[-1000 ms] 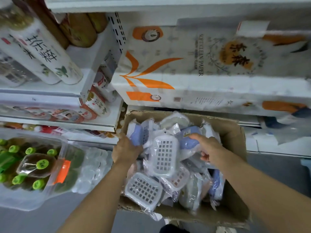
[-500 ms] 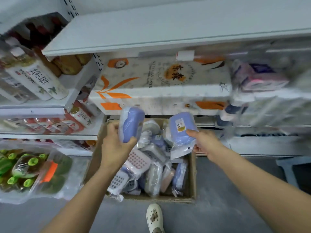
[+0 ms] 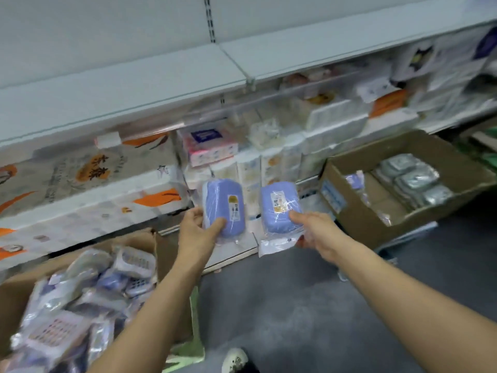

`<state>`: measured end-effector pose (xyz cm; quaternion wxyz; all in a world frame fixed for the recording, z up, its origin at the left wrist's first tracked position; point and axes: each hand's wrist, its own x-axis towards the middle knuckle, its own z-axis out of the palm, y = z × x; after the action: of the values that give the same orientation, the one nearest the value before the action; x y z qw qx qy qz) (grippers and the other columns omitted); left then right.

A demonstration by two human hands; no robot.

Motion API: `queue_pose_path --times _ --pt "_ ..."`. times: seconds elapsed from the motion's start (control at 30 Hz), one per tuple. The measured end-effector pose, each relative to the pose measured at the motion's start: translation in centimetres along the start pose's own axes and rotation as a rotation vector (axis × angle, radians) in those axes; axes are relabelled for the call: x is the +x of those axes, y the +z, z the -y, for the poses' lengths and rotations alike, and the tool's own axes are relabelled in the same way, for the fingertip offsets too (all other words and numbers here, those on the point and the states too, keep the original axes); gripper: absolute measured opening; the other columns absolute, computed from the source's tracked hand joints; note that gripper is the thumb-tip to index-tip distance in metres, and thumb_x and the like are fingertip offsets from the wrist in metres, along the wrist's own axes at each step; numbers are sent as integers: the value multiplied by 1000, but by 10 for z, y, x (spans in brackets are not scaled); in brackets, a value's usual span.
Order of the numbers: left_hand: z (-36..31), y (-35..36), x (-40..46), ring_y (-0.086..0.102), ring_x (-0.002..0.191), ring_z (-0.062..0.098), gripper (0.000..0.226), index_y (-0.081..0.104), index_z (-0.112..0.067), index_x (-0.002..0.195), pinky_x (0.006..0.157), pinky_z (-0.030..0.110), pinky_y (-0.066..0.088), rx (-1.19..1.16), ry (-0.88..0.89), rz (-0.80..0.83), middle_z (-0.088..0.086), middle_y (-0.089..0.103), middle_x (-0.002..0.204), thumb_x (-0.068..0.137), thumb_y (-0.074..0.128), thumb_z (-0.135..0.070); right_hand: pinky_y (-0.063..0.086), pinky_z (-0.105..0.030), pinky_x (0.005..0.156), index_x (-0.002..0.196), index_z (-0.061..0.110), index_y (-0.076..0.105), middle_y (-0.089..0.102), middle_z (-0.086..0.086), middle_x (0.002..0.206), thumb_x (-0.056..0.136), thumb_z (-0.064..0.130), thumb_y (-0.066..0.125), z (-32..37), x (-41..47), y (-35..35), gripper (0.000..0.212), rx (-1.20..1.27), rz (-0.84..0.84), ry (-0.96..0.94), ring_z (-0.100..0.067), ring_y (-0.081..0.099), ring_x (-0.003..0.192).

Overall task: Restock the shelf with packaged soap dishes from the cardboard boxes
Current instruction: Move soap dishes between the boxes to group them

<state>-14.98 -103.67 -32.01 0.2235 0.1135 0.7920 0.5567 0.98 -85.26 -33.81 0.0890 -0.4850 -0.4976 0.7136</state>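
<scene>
Plenty remains: the near-left cardboard box point(image 3: 150, 254) brims with packets, the far-right box point(image 3: 357, 211) is half full. Left hand point(image 3: 195, 232) grips one blue soap dish point(image 3: 224, 205), right hand point(image 3: 317, 232) another point(image 3: 279, 208), both short of the low shelf point(image 3: 236, 251).

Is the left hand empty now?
No, the left hand grips a blue soap dish in clear wrap, with the thumb pressed on its front.

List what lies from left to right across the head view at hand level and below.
Open cardboard box of mixed soap dishes → left hand → purple soap dish in it → second purple soap dish → right hand → cardboard box with grey packs.
</scene>
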Motion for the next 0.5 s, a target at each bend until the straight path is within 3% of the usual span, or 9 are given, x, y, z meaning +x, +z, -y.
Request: queue_pose_path --times 0.07,0.17,0.3,0.4,0.5 --pt "-13 41 5 67 92 24 39 52 -13 118 74 37 55 -4 3 76 8 67 108 84 72 -16 55 -38 73 110 3 65 69 -17 111 60 44 85 3 4 -38 67 50 -55 6 -29 65 82" --pt "-30 100 12 65 84 17 39 52 -14 119 65 30 49 13 -13 157 6 65 106 85 70 -17 55 -36 72 109 2 64 70 -14 105 84 27 76 9 14 -94 37 92 -176 14 -26 65 81" --pt "-45 173 22 63 78 16 35 51 -16 116 51 18 44 23 -10 252 5 65 101 86 68 -13 50 -27 54 110 7 62 67 -7 87 90 31 68 18 39 -167 32 74 -260 17 -15 61 61" --pt "-55 230 43 66 83 21 34 52 -19 115 56 26 46 32 -10 296 2 66 101 85 68 -14 51 -32 64 114 6 57 67 -8 96 90 28 68 32 71 -220 34 70 -333 5 -19 60 73" --pt "-59 292 72 66 83 17 33 52 -21 113 59 29 48 37 -38 309 -1 66 99 85 70 -17 51 -32 57 120 5 55 68 -16 106 89 23 70 51 117 -266 39 34 -355 19 -24 61 73"
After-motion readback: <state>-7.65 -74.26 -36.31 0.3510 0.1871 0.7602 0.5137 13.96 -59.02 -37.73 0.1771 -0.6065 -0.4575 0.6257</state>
